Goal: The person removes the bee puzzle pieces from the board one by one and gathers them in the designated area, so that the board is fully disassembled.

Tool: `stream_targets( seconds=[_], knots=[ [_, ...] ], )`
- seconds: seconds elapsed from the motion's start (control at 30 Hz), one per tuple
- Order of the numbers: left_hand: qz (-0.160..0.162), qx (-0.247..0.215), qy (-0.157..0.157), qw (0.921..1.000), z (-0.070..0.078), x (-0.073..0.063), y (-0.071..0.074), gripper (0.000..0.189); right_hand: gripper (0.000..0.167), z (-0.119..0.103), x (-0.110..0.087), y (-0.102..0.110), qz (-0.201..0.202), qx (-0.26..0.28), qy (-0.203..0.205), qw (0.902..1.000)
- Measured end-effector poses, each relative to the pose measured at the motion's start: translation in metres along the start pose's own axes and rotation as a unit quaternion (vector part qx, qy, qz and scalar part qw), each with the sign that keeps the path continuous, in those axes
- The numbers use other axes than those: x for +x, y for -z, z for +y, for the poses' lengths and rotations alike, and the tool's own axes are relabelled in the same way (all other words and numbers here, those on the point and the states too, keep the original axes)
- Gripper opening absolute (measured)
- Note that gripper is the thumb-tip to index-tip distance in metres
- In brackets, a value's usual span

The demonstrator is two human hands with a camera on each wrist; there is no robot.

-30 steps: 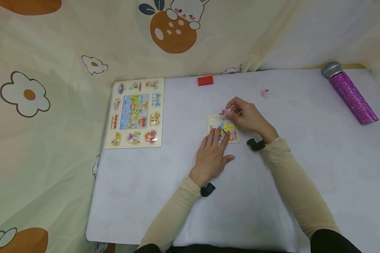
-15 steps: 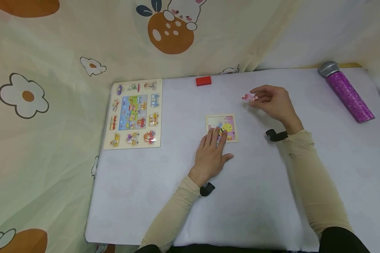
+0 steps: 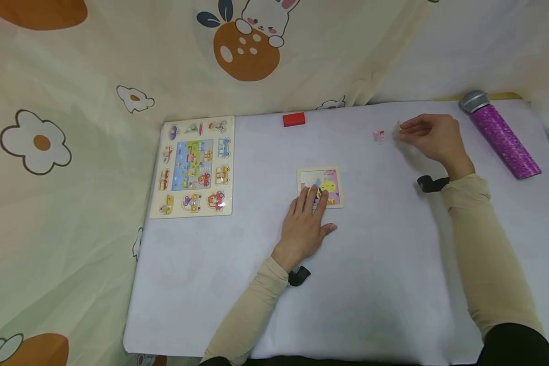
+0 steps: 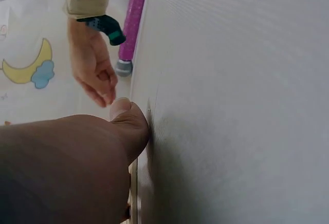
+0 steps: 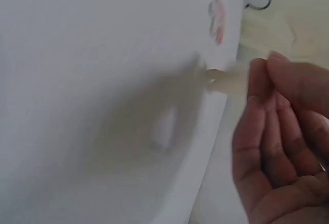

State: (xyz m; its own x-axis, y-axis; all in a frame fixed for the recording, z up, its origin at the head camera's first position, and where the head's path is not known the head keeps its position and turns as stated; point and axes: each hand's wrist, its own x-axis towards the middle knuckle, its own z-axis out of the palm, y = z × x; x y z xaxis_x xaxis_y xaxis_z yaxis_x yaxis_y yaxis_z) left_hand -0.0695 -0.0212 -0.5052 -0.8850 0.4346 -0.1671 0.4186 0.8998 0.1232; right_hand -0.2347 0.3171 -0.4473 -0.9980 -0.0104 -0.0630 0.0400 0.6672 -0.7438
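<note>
Puzzle piece (image 5: pixel 231 81): pale beige, blurred.

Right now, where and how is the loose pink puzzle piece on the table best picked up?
Probably pinch the pink puzzle piece by opposite edges, from above and the right, once the right hand releases the pale piece it holds: the pink one lies flat, with no handle showing.

1. Head view: soft, fairly even light; the worktop (image 3: pixel 201 284) looks greyish white, darker towards its near edge.
2. A soft-edged shadow lies left of the right hand (image 3: pixel 432 137) and its forearm.
3. Left wrist view: dimmer, the left hand (image 4: pixel 97 149) dark against paler surroundings.
4. Right wrist view: a broad, diffuse shadow crosses the worktop; the pinched piece (image 5: pixel 231 80) and pink piece (image 5: pixel 218 18) are blurred.
</note>
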Motion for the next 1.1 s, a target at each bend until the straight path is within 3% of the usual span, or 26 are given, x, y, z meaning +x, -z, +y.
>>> stream_targets(
  seconds=[0.17,0.3,0.47,0.83,1.1],
  knots=[
    [0.008,-0.004,-0.002,1.0000,-0.002,0.000,-0.002,0.083,0.043,0.017,0.002,0.001,0.014,-0.049,-0.020,0.9985],
    [0.004,-0.008,-0.001,1.0000,-0.002,-0.001,-0.002,0.083,0.056,0.027,0.005,0.001,0.045,-0.053,-0.071,0.9951],
    [0.005,-0.013,0.001,0.9999,-0.002,-0.002,-0.001,0.083,0.075,0.032,0.016,-0.004,0.028,-0.066,-0.074,0.9947],
    [0.008,-0.016,0.000,0.9998,0.000,-0.001,-0.002,0.083,0.057,0.032,0.024,-0.009,0.005,-0.087,-0.062,0.9943],
    [0.012,-0.014,-0.001,0.9998,0.000,-0.002,-0.002,0.083,0.041,0.029,0.020,-0.003,-0.065,-0.088,-0.060,0.9922]
  ],
)
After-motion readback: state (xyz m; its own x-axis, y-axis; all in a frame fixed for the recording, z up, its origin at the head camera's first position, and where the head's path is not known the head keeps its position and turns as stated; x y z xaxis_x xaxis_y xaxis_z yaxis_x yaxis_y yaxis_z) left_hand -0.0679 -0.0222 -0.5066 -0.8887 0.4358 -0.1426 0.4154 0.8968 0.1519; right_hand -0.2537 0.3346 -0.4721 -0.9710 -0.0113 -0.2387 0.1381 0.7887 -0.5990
